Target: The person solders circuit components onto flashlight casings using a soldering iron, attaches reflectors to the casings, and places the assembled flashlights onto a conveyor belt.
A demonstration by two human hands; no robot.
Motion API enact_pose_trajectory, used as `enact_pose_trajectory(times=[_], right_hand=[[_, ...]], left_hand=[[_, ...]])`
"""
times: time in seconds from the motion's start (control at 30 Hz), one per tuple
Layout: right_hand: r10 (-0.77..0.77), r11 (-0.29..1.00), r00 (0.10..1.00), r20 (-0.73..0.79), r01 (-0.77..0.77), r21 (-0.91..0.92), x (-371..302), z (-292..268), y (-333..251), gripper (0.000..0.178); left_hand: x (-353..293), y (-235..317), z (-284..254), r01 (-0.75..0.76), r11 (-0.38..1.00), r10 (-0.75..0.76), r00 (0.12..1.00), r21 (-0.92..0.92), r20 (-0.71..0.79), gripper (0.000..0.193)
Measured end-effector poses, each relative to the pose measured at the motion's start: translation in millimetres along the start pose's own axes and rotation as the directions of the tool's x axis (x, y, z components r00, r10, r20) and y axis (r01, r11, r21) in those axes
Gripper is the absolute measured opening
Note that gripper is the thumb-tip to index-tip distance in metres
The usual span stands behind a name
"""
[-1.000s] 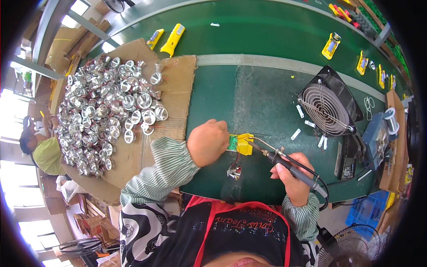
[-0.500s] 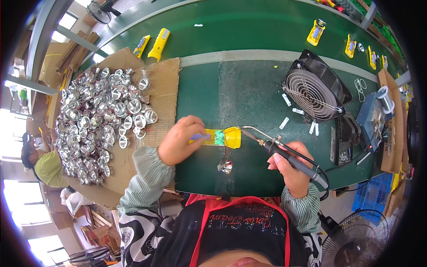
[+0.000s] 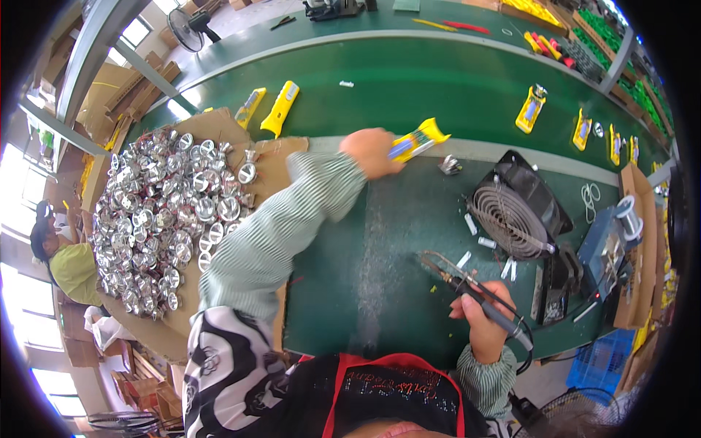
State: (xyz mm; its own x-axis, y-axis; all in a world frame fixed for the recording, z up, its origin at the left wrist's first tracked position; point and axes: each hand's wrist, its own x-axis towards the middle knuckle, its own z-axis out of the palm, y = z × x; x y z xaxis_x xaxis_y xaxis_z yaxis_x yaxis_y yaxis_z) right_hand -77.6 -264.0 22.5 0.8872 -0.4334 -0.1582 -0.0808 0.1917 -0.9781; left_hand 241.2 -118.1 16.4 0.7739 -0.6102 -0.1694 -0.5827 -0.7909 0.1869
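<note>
My left hand point(image 3: 371, 153) reaches out over the far edge of the work table, closed on the near end of a yellow flashlight half-shell point(image 3: 432, 133). The shell holds a purple-blue block, and its flared end points to the right. Close to that end hangs or lies a small silver reflector point(image 3: 451, 165); its wire cannot be made out. In my right hand point(image 3: 488, 325) a soldering iron point(image 3: 478, 299) with a thin bent metal tube alongside is held above the table, its tip pointing up and left.
Silver reflectors point(image 3: 157, 226) lie heaped on cardboard point(image 3: 292, 148) at left. A fan point(image 3: 511, 212), white strips point(image 3: 471, 224) and a solder spool point(image 3: 628, 207) stand or lie at right. More yellow shells point(image 3: 531, 109) rest on the green belt point(image 3: 409, 80) beyond.
My left hand has carried the half-shell and its reflector from the middle of the table up to the belt's edge. The soldering iron has moved slightly down, away from the shell.
</note>
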Motion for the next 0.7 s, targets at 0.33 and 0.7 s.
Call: enact_pose_trajectory(times=[0.33, 0.7], right_hand=[[0.085, 0.996, 0.99, -0.11, -0.088, -0.021, 22, -5, 6, 0.019], [0.123, 0.992, 0.989, -0.077, -0.123, 0.001, 29, 1, 12, 0.019]], left_hand=[[178, 39, 20, -0.049, 0.937, -0.069, 0.944, -0.347, -0.322, 0.049], [91, -266, -28, 0.647, 0.761, -0.64, 0.739, -0.043, -0.209, 0.054]])
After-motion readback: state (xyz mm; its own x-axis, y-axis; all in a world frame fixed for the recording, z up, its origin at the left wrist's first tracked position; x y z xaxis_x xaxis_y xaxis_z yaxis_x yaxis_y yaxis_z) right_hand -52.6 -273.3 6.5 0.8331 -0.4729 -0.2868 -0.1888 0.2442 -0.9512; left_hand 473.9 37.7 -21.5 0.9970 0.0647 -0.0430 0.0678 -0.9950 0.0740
